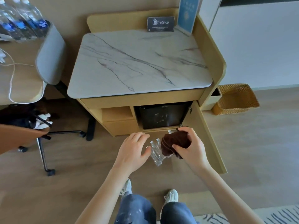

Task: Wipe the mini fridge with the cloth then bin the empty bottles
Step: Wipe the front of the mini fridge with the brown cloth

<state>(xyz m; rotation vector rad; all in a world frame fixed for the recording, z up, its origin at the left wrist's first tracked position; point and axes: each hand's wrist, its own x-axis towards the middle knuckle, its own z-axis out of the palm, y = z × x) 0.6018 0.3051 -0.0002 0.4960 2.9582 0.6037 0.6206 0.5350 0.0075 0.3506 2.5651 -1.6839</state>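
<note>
Jeans-clad legs [137, 209] and pale shoes [171, 195] fill the bottom centre, with two bare forearms reaching up the frame from there. Under them the wood floor [258, 151] spreads across the lower half, and a striped rug [275, 214] cuts into the lower right corner.

A tan cabinet [215, 50] takes up the centre, capped by a white marble top [139, 62]. Its door [208, 143] stands swung open to the right, baring the mini fridge [161, 117], a dark, shut box in the right-hand compartment below the top. At the left edge sit a desk [21, 75] and a grey chair [51, 54], and below them an orange chair [19, 136] on castors. A wicker basket [236, 99] stands on the floor at the right, just beyond the cabinet. Full water bottles [21, 21] with blue labels crowd the upper left corner.

Just below the fridge, the right hand [191, 146] has its fingers and thumb curled round a bunched brown cloth [174, 143], held off the floor. The left hand [131, 148] is palm down with fingers loosely spread and holds nothing. Its thumb is close to the empty bottles [156, 153]; whether it touches them cannot be told. Those clear bottles lie on the floor between the two hands, partly hidden by the cloth.

A dark sign [161, 24] reading "The Shop" stands at the back of the top, beside a blue card [187, 13].
</note>
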